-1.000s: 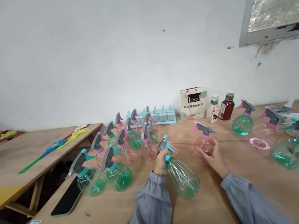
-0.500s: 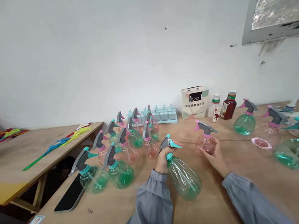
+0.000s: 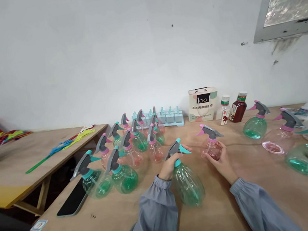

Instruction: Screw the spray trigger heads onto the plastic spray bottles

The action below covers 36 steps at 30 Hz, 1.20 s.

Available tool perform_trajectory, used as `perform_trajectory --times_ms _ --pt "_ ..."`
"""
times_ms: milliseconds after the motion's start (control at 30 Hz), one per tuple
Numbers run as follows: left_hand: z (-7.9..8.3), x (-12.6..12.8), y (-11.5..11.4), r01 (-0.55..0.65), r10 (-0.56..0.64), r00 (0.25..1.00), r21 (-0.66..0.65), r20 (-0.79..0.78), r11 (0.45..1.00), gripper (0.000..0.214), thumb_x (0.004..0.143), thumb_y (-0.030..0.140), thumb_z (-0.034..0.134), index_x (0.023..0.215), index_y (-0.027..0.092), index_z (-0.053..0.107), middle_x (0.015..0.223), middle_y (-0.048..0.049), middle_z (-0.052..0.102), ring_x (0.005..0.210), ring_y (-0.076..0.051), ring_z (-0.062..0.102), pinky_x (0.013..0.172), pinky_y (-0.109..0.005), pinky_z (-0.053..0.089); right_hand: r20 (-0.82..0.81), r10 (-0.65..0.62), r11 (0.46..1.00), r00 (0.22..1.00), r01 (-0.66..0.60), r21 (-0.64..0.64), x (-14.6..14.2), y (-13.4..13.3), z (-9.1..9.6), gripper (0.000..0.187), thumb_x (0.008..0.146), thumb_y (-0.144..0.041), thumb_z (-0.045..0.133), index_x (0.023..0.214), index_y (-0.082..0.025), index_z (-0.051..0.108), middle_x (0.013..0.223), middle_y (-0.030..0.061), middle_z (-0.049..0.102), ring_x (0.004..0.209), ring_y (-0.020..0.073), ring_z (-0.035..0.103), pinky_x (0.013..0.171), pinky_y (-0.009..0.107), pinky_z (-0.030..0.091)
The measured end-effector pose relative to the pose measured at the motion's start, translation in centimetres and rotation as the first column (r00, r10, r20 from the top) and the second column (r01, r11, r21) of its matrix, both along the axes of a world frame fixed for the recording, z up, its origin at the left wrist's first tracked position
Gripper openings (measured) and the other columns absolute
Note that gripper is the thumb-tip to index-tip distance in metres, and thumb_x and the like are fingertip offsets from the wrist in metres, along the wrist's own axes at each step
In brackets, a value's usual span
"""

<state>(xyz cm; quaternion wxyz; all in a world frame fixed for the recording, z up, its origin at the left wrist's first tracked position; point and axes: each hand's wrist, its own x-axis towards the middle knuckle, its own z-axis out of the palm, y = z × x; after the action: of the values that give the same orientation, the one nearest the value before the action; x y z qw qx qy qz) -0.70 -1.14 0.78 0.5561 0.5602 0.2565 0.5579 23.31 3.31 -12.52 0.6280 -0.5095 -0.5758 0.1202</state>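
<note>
My left hand (image 3: pixel 167 168) is closed around the neck of a green spray bottle (image 3: pixel 189 185), just under its grey and teal trigger head. The bottle hangs slightly tilted over the near part of the table. On the right, my right hand (image 3: pixel 220 162) has its fingers round the body of a pink spray bottle (image 3: pixel 211 146) with a grey and pink head, which stands about upright. Left of my hands several spray bottles are grouped, among them a green one (image 3: pixel 125 180) and a pink one (image 3: pixel 155 150).
A black phone (image 3: pixel 72 199) lies at the table's left edge. Behind stand a light-blue popsicle mould (image 3: pixel 171 117), a paper bag (image 3: pixel 202 105) and two drink bottles, one dark red (image 3: pixel 238 109). More spray bottles, including a green one (image 3: pixel 254 127), stand at right. A second table (image 3: pixel 13 158) is at left.
The green spray bottle in my left hand has swung a little more upright. My right hand keeps its hold on the pink bottle. The view has shifted slightly.
</note>
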Motion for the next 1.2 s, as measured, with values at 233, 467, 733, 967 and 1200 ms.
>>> perform_trajectory --times_ms 233,467,733,967,1200 --pt "0.6 -3.0 -1.1 -0.346 0.37 0.908 0.145 -0.196 0.927 0.038 0.072 0.041 0.075 0.102 0.018 0.077 0.099 -0.0077 0.077 0.095 -0.024 0.071 0.091 -0.037 0.055 -0.011 0.009 1.0 1.0 -0.009 0.012 -0.1 -0.5 0.5 0.086 0.073 -0.059 0.076 0.139 -0.019 0.038 0.135 0.0195 0.052 0.123 0.0313 0.056 0.104 0.054 0.047" --pt "-1.2 -6.9 -2.0 -0.781 0.835 0.502 0.298 -0.225 0.55 0.03 0.076 0.044 0.071 0.088 0.016 0.073 0.064 0.0022 0.062 0.059 -0.012 0.056 0.057 -0.023 0.047 -0.002 0.01 1.0 1.0 -0.01 -0.005 -0.1 -0.6 0.5 0.086 0.073 -0.059 0.076 0.139 -0.02 0.037 0.136 0.0183 0.051 0.124 0.0311 0.055 0.106 0.054 0.046" --pt "-3.0 -8.0 0.2 -0.855 0.979 0.089 0.519 0.185 -0.02 0.069 0.071 0.045 0.079 0.126 0.018 0.048 0.119 -0.013 0.061 0.112 -0.027 0.063 0.094 -0.045 0.053 0.014 -0.039 0.998 0.999 0.038 0.044 -0.4 -0.7 0.6 0.089 0.073 -0.062 0.074 0.141 -0.019 0.034 0.135 0.0188 0.048 0.124 0.0317 0.052 0.106 0.055 0.044" --pt "-4.1 -3.2 -2.1 -0.602 0.901 0.32 0.797 0.293 -0.045 0.049 0.077 0.049 0.071 0.113 0.025 0.049 0.106 -0.0069 0.056 0.096 -0.024 0.063 0.086 -0.046 0.055 0.143 -0.101 0.995 0.985 0.097 0.038 -1.4 -1.6 0.6 0.089 0.077 -0.065 0.068 0.145 -0.018 0.034 0.131 0.0161 0.047 0.122 0.0332 0.049 0.107 0.057 0.041" --pt "-3.2 4.8 -1.5 -0.449 0.551 0.776 0.347 -0.306 0.824 0.101 0.06 0.042 0.088 0.143 0.019 0.036 0.144 -0.02 0.048 0.138 -0.038 0.044 0.114 -0.057 0.032 0.463 0.216 0.968 0.86 -0.25 0.013 -3.6 -4.8 1.3 0.073 0.087 -0.045 0.061 0.152 -0.024 0.033 0.137 0.0159 0.05 0.128 0.0333 0.051 0.107 0.053 0.045"
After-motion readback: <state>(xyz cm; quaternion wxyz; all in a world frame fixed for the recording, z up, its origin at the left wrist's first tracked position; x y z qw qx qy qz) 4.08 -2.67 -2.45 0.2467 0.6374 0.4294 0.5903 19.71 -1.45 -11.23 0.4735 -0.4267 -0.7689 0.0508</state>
